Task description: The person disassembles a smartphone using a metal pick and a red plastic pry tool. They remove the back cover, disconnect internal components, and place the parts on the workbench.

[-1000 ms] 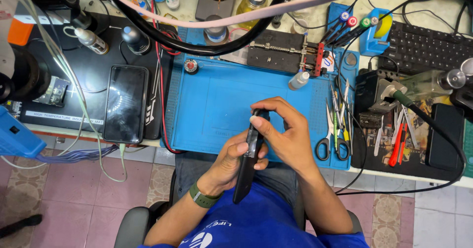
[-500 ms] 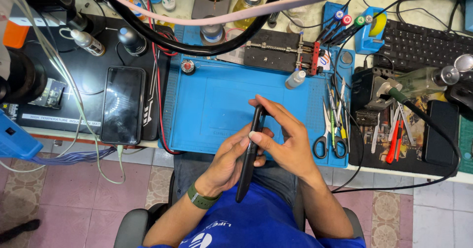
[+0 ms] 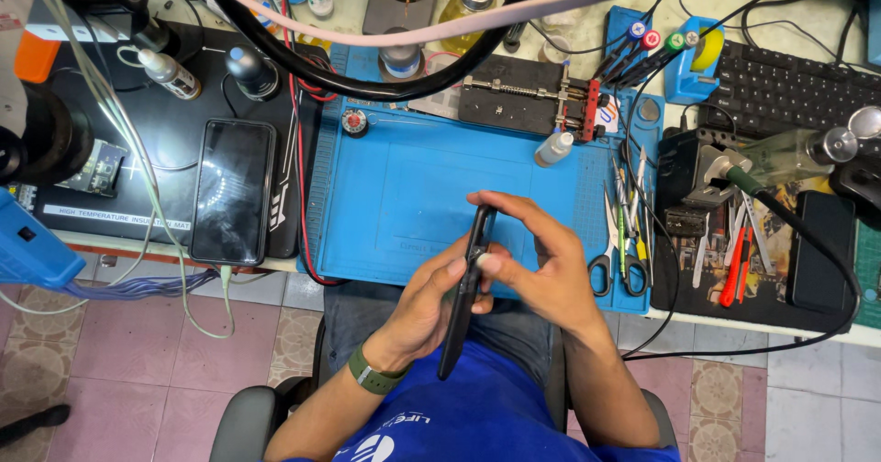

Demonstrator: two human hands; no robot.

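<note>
A thin black phone (image 3: 466,289) is held on edge over the near rim of the blue work mat (image 3: 404,196), above my lap. My left hand (image 3: 424,308), with a green wristband, grips its lower half from the left. My right hand (image 3: 535,262) wraps its upper half from the right, thumb pressed on the side of the phone and index finger curled over the top end.
A second black phone (image 3: 232,190) lies on a black mat at left. Scissors (image 3: 612,265), tweezers and screwdrivers lie along the blue mat's right edge. A small white bottle (image 3: 553,147), a metal clamp jig (image 3: 518,104), a keyboard (image 3: 785,77) and hanging cables surround.
Both hands have tilted and shifted the phone slightly; the right thumb now presses on its side edge. The view moved a little.
</note>
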